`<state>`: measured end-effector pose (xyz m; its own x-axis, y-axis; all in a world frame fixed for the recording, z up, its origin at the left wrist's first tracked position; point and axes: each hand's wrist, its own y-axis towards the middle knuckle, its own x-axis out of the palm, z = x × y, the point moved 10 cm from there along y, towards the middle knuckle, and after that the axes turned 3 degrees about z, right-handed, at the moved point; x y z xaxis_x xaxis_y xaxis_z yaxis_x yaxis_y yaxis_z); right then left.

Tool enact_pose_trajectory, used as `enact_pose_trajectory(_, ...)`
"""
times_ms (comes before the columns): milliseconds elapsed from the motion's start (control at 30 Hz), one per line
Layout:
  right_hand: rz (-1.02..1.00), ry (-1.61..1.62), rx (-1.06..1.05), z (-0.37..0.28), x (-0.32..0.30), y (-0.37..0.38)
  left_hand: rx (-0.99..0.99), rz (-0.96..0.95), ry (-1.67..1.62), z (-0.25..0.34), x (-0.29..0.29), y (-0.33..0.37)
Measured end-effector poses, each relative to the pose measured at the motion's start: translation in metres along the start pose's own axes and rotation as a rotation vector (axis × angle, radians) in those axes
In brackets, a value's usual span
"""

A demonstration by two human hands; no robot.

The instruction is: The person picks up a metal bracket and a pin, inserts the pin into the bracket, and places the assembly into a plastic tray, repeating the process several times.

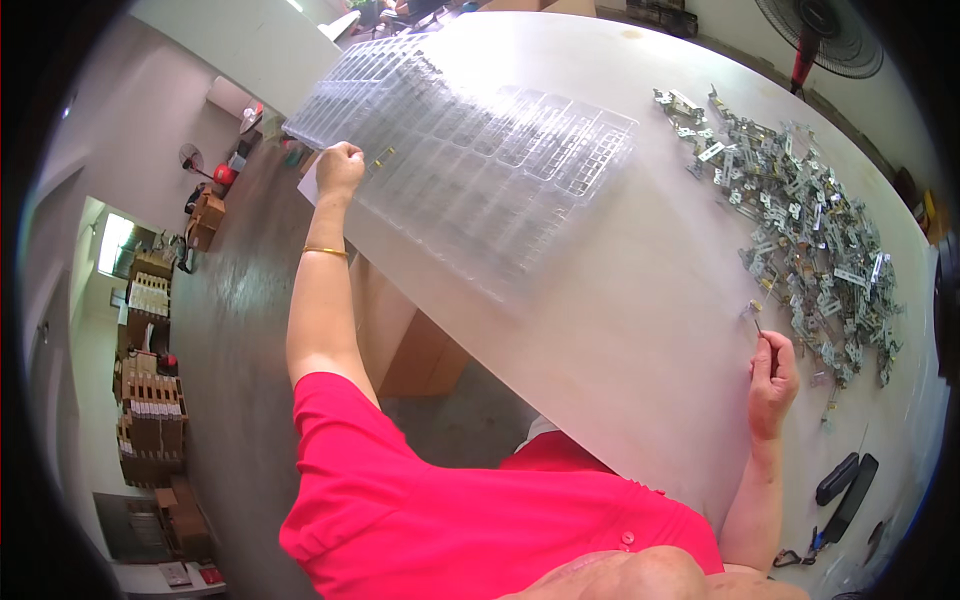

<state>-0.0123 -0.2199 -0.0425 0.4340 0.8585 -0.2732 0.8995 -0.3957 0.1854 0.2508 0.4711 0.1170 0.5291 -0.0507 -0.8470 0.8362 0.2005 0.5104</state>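
Note:
My left hand (341, 170) is closed at the left edge of the stacked clear plastic trays (590, 195). What its fingers hold, if anything, is hidden. Just right of it, a small brass-coloured metal part (383, 157) shows over the tray edge. Low on the right, my right hand (773, 380) pinches the thin end of a small metal part (756, 316) with a brass-coloured tip. That hand is beside the near left side of a loose heap of small silvery metal brackets (800, 220).
Black-handled tools (847, 500) lie near the right table edge. The white table (600, 370) ends in a slanting edge at my left, with a cardboard box (425, 358) below it. A fan (815, 30) stands beyond the far right edge.

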Motion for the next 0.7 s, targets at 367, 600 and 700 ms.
enact_pose_trajectory(367,0.009,-0.074,-0.026,-0.002,0.002,0.005,-0.041,-0.227,0.272,0.005,0.044,0.011)
enact_pose_trajectory(600,0.030,-0.108,-0.056,-0.003,0.002,0.004,-0.087,-0.325,0.283,0.012,0.053,0.004)
enact_pose_trajectory(700,0.029,-0.109,-0.053,-0.003,0.000,0.003,-0.118,-0.343,0.287,0.007,0.053,0.004)
